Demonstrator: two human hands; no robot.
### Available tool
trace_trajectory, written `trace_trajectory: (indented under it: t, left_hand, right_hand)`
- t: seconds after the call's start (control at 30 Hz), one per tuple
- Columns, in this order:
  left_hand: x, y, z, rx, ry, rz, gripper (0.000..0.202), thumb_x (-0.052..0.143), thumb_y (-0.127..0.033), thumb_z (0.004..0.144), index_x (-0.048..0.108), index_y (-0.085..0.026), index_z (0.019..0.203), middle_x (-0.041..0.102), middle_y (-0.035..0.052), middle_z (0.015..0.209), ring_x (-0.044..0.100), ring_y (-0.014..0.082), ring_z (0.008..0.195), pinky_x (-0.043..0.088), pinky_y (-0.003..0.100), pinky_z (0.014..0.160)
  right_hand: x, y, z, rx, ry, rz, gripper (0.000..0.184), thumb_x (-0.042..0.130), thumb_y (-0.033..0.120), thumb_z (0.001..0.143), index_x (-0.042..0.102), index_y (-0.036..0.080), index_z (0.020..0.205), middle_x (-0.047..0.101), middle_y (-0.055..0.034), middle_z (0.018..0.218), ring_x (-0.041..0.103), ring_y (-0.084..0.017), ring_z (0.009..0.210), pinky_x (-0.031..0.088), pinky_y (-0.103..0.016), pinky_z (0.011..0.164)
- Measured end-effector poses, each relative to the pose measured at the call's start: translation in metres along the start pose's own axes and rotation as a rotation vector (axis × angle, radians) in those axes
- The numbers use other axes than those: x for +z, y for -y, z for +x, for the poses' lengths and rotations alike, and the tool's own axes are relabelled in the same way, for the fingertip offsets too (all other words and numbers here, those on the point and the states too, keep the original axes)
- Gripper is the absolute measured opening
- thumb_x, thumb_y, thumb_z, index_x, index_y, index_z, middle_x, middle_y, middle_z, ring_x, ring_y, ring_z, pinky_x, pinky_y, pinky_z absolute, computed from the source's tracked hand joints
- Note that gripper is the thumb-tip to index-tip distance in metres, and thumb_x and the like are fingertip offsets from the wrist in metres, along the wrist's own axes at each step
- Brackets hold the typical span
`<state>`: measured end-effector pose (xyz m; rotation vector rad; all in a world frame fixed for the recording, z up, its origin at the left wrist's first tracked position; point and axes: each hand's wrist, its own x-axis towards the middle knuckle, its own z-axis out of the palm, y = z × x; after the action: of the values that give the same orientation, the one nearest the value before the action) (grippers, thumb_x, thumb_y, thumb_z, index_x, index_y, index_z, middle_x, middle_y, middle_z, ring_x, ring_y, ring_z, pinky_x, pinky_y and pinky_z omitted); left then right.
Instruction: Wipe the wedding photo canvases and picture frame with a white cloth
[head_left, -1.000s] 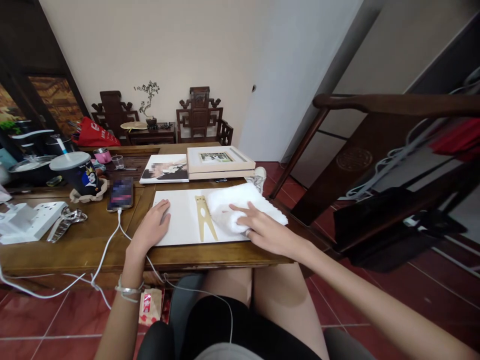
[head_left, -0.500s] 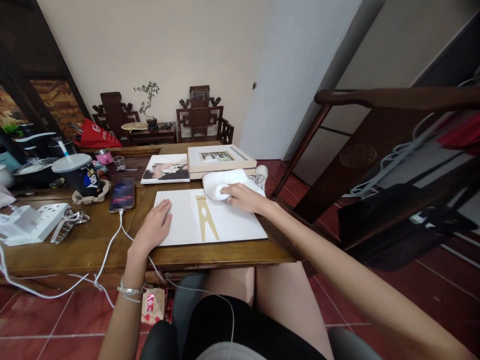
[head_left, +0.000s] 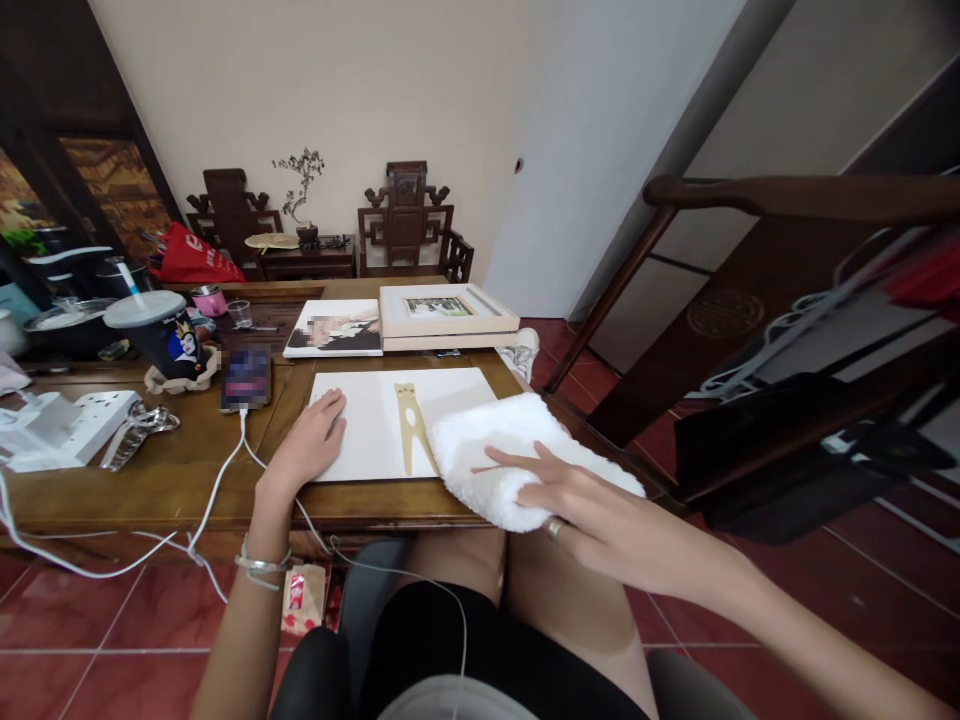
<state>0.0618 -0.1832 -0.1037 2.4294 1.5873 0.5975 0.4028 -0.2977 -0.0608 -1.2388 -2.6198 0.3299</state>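
A white rectangular panel [head_left: 360, 420] lies flat on the wooden table near its front edge. On it is a flat yellowish cat-shaped figure [head_left: 409, 425] with two long legs. My left hand [head_left: 311, 440] rests with its fingers laid out on the panel's left edge. My right hand [head_left: 559, 490] grips a fluffy white cloth [head_left: 487, 440], with the thumb and fingers closed on a fold of it. The cloth covers the panel's front right corner, touches the figure's right leg and hangs past the table edge.
Behind the panel lie a picture print [head_left: 334, 330] and a framed picture [head_left: 450, 310]. A phone [head_left: 246, 378] on a white cable, a lidded cup [head_left: 161, 330] and a power strip [head_left: 82, 430] stand at left. A wooden chair [head_left: 712, 300] is at right.
My right hand has drawn the cloth from the panel's back right corner toward me to its front right corner. My left hand stays on the left edge.
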Motion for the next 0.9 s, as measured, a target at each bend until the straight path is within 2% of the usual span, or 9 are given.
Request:
trace_trajectory:
  t: [0.1, 0.2, 0.33, 0.43, 0.53, 0.6, 0.7, 0.8, 0.9]
  left_hand:
    - [0.001, 0.001, 0.000, 0.002, -0.013, -0.007, 0.049, 0.034, -0.029, 0.092, 0.050, -0.008, 0.133, 0.043, 0.0159, 0.147, 0.036, 0.0249, 0.139, 0.026, 0.044, 0.117]
    - [0.002, 0.002, -0.001, 0.001, -0.035, -0.010, 0.049, 0.034, -0.030, 0.092, 0.050, -0.010, 0.134, 0.045, 0.0145, 0.146, 0.037, 0.0246, 0.139, 0.026, 0.045, 0.117]
    - [0.003, 0.002, -0.002, -0.001, -0.047, -0.002, 0.050, 0.033, -0.032, 0.092, 0.049, -0.010, 0.134, 0.045, 0.0139, 0.146, 0.038, 0.0243, 0.138, 0.026, 0.043, 0.117]
    - [0.003, 0.000, -0.002, -0.009, -0.043, -0.001, 0.052, 0.032, -0.033, 0.092, 0.049, -0.008, 0.134, 0.044, 0.0151, 0.146, 0.037, 0.0241, 0.138, 0.026, 0.042, 0.117]
    - [0.002, -0.001, -0.002, -0.005, -0.039, 0.011, 0.053, 0.031, -0.033, 0.093, 0.049, -0.006, 0.134, 0.044, 0.0166, 0.146, 0.037, 0.0246, 0.139, 0.026, 0.043, 0.117]
    - [0.001, -0.001, -0.003, 0.002, -0.043, 0.015, 0.051, 0.031, -0.032, 0.093, 0.049, -0.008, 0.134, 0.045, 0.0155, 0.146, 0.037, 0.0244, 0.138, 0.026, 0.044, 0.117]
    - [0.002, -0.001, -0.003, -0.004, -0.047, 0.007, 0.050, 0.031, -0.032, 0.093, 0.049, -0.011, 0.134, 0.045, 0.0139, 0.146, 0.037, 0.0240, 0.139, 0.027, 0.044, 0.117]
    - [0.004, -0.001, -0.004, -0.022, -0.048, -0.006, 0.050, 0.031, -0.033, 0.093, 0.048, -0.012, 0.135, 0.043, 0.0133, 0.148, 0.035, 0.0242, 0.140, 0.026, 0.045, 0.117]
    - [0.005, -0.002, -0.004, -0.032, -0.048, -0.009, 0.051, 0.030, -0.035, 0.094, 0.047, -0.011, 0.136, 0.042, 0.0136, 0.148, 0.033, 0.0244, 0.141, 0.025, 0.046, 0.117]
  right_hand:
    - [-0.003, -0.007, 0.022, 0.006, -0.002, -0.024, 0.036, 0.040, 0.010, 0.073, 0.062, 0.025, 0.097, 0.056, -0.0069, 0.135, 0.046, -0.029, 0.130, 0.036, -0.050, 0.106]
    - [-0.006, -0.025, 0.059, -0.003, -0.020, -0.052, 0.032, 0.039, 0.008, 0.072, 0.062, 0.021, 0.092, 0.066, -0.0110, 0.111, 0.057, -0.030, 0.112, 0.040, -0.046, 0.097]
    - [-0.007, -0.058, 0.112, -0.049, -0.034, -0.060, 0.024, 0.038, 0.007, 0.070, 0.056, 0.020, 0.079, 0.061, -0.0067, 0.079, 0.058, -0.024, 0.083, 0.042, -0.034, 0.079]
    - [-0.007, -0.078, 0.140, -0.075, -0.069, -0.024, 0.020, 0.038, 0.007, 0.069, 0.052, 0.020, 0.073, 0.057, -0.0041, 0.074, 0.053, -0.021, 0.076, 0.038, -0.030, 0.074]
    - [-0.008, -0.085, 0.152, -0.045, -0.075, -0.020, 0.019, 0.038, 0.007, 0.068, 0.052, 0.020, 0.073, 0.057, -0.0040, 0.074, 0.052, -0.021, 0.075, 0.037, -0.030, 0.072]
    - [-0.007, -0.082, 0.150, -0.010, -0.068, -0.043, 0.020, 0.038, 0.007, 0.069, 0.053, 0.019, 0.075, 0.058, -0.0051, 0.077, 0.053, -0.021, 0.076, 0.037, -0.030, 0.072]
    - [-0.004, -0.067, 0.129, 0.006, -0.051, -0.068, 0.025, 0.038, 0.007, 0.070, 0.058, 0.018, 0.080, 0.064, -0.0089, 0.086, 0.058, -0.024, 0.084, 0.041, -0.033, 0.078]
    - [-0.001, -0.045, 0.092, 0.011, -0.054, -0.060, 0.033, 0.040, 0.008, 0.070, 0.062, 0.018, 0.092, 0.066, -0.0133, 0.109, 0.057, -0.029, 0.109, 0.040, -0.044, 0.095]
    - [0.001, -0.020, 0.046, 0.017, -0.042, -0.036, 0.034, 0.040, 0.009, 0.072, 0.062, 0.022, 0.095, 0.057, -0.0102, 0.133, 0.044, -0.030, 0.131, 0.031, -0.054, 0.109]
